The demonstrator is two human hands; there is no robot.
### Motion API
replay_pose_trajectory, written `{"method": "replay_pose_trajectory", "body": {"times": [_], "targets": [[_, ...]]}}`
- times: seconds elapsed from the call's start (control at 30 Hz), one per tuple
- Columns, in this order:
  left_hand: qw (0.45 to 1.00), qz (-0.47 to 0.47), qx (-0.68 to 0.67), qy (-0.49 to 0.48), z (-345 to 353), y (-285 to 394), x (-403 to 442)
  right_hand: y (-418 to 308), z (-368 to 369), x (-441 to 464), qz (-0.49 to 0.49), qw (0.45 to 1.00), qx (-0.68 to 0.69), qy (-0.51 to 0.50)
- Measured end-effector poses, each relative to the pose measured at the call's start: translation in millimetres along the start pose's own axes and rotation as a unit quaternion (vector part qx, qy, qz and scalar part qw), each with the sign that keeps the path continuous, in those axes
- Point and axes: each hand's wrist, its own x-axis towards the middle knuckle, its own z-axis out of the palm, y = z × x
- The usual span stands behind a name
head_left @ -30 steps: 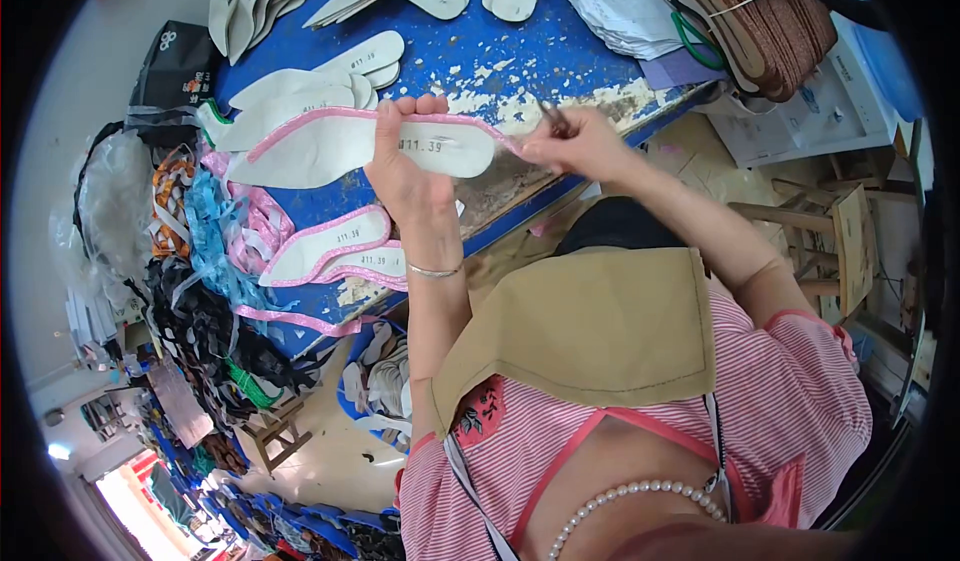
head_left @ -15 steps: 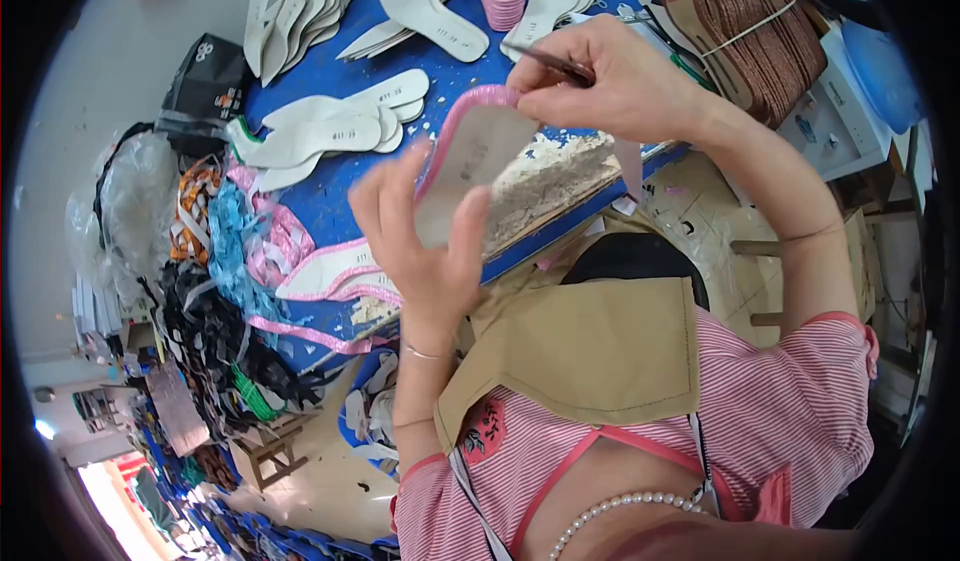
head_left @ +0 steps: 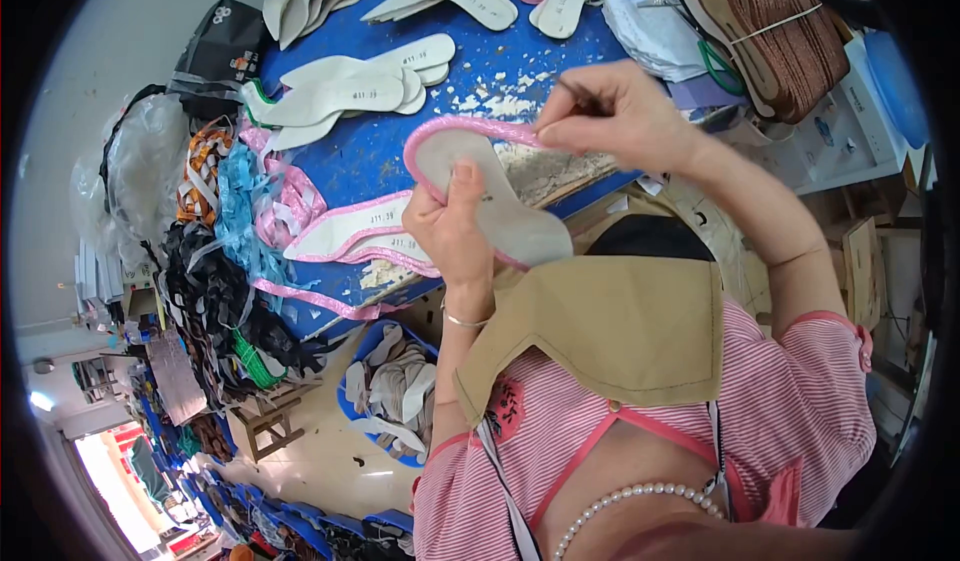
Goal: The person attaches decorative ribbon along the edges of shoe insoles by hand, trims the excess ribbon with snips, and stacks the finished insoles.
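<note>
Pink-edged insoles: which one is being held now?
The insole in the left hand, its pink strip running to the right hand; the others lie on the table.

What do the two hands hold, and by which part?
Left hand: a flat white shoe insole, by its pink-edged side, thumb on top. Right hand: a shiny pink strip, pinched beyond the insole; a blurred dark object there cannot be identified.

Along the near edge of the blue worktop (head_left: 362, 166), whose paint has flaked, lie pink-edged insoles (head_left: 352, 229), toward the left corner. Pale insoles (head_left: 350, 96) lie farther in, white papers (head_left: 648, 39) toward the right end.
</note>
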Motion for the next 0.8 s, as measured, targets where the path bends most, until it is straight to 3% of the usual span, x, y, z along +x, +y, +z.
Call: {"method": "replay_pose_trajectory", "body": {"times": [0.1, 0.27, 0.4, 0.43, 0.6, 0.73, 0.8], "targets": [[0.997, -0.036, -0.05, 0.054, 7.1, -6.8, 0.9, 19.8, 27.7, -2.9, 0.028, 0.997, 0.048, 0.062], [0.981, -0.148, -0.122, 0.017, 5.2, -10.3, -0.7, 47.8, 51.0, -10.6, 0.098, 0.987, 0.088, 0.089], [0.987, -0.122, 0.086, -0.053, -0.1, -6.0, 1.6, 67.3, 57.6, -25.6, 0.093, 0.994, -0.033, 0.04], [0.987, -0.127, 0.086, -0.052, -2.9, -7.6, 2.9, 75.1, 59.1, -28.8, 0.097, 0.994, -0.032, 0.039], [0.976, -0.2, 0.085, -0.01, -12.5, -21.7, 2.1, 109.3, 62.4, -47.7, -0.028, 0.988, -0.149, 0.038], [0.979, -0.142, 0.07, -0.125, -15.9, -52.0, -12.9, 107.7, 60.4, -53.9, 0.133, 0.99, -0.003, 0.048], [0.981, -0.151, 0.024, -0.116, -13.7, -50.5, -6.3, 96.2, 49.3, -41.3, 0.131, 0.987, 0.087, 0.013]]}}
